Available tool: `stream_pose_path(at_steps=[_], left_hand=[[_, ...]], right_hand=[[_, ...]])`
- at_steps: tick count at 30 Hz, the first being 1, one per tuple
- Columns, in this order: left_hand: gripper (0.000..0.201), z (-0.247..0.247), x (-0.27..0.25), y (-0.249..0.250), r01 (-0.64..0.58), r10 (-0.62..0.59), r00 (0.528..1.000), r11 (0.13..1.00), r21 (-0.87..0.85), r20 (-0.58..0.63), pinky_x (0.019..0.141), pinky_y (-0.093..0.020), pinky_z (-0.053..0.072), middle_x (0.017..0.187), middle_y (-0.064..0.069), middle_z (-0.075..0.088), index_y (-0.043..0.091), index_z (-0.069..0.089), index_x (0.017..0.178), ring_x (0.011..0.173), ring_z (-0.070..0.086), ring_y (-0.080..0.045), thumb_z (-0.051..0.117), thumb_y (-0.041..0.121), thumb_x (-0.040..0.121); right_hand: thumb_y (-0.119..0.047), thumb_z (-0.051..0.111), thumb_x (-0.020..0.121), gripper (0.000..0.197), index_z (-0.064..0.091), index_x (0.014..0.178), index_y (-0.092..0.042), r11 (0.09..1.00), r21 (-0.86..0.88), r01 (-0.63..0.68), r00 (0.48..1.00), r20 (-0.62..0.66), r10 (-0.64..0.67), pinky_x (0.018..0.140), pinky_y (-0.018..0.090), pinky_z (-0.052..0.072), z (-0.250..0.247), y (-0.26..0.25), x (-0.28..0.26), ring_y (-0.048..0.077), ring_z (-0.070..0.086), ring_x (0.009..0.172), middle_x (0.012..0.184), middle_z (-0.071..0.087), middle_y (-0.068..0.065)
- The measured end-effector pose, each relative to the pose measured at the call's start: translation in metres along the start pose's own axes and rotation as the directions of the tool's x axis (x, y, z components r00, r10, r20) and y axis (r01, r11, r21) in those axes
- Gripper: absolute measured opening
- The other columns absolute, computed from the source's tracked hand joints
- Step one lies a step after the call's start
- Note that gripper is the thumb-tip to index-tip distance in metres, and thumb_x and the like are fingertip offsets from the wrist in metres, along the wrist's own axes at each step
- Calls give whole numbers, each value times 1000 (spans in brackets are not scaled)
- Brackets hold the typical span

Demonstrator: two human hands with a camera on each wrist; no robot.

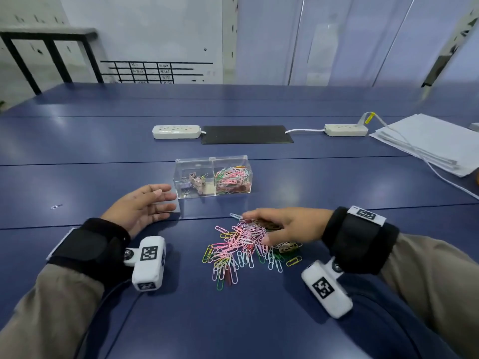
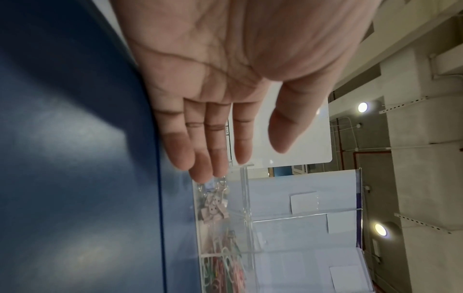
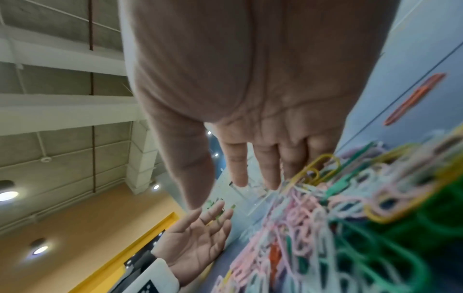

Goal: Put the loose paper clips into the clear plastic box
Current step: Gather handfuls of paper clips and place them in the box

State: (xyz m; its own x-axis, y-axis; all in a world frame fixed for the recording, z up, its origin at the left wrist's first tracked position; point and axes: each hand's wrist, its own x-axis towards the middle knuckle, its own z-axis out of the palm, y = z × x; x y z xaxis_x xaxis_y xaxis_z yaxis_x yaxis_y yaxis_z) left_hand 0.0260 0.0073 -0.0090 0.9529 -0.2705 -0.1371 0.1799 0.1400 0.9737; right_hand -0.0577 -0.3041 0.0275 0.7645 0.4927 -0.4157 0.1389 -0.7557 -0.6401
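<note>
On the blue tabletop (image 1: 77,141), right hand (image 1: 287,225) rests flat-fingered over the loose paper clips (image 1: 241,250), grip slack, gathering step; left hand (image 1: 141,206) open beside the clear plastic box (image 1: 212,176); next: scoop, carry.

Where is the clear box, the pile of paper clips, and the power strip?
clear box (image 1: 193,169), head view, its left compartment wall.
pile of paper clips (image 1: 241,244), head view, pink middle.
power strip (image 1: 176,131), head view, left one's top.

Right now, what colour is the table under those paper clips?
Dark blue; the table shows best in the head view.
</note>
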Motion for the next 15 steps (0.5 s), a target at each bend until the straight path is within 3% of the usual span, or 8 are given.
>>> stream_pose_path(at_steps=[3,5,8,11,13,15], left_hand=[[23,2,-1,1,9,-8,1000,999,-31,15,58,-20,57,76,3,74,14,58,95,64,69,-11,35,11,94],[23,3,-2,1,14,-13,1000,999,-39,24,59,-21,57,77,1,73,14,59,95,64,69,-12,36,12,94],[22,4,-1,1,19,-18,999,999,-26,35,58,-21,57,86,-4,67,14,58,96,62,68,-11,36,12,94],[21,5,0,1,20,-19,999,1000,-9,51,57,-20,56,88,-6,63,14,57,96,61,68,-10,36,12,95],[21,5,0,1,25,-25,998,1000,-5,60,57,-20,55,83,-3,68,14,56,96,60,67,-9,36,12,95],[21,6,-1,1,24,-23,998,1000,-9,58,57,-19,55,80,-1,70,15,56,96,60,67,-9,35,13,95]], right_hand=[[-21,62,86,68,26,143,-29,989,102,107,993,-62,-101,115,23,20,6,-13,3,0,25,137,149,29,-14],[-31,67,81,74,25,142,-37,992,2,125,981,-148,-123,112,21,21,0,-14,-7,-3,26,136,149,28,-18],[-35,75,73,89,19,143,-40,978,-210,-15,980,-198,-28,107,24,31,-9,-1,-29,3,38,125,140,34,-15],[-36,78,65,101,13,142,-41,878,-420,-229,969,-183,165,87,27,41,-5,11,-48,12,47,96,111,32,-9],[-35,80,63,105,11,143,-40,837,-467,-286,958,-136,251,81,25,41,4,9,-49,14,47,91,109,29,-7],[-33,80,63,107,10,143,-39,841,-465,-279,960,-144,239,82,26,43,9,3,-38,18,51,94,113,31,-4]])
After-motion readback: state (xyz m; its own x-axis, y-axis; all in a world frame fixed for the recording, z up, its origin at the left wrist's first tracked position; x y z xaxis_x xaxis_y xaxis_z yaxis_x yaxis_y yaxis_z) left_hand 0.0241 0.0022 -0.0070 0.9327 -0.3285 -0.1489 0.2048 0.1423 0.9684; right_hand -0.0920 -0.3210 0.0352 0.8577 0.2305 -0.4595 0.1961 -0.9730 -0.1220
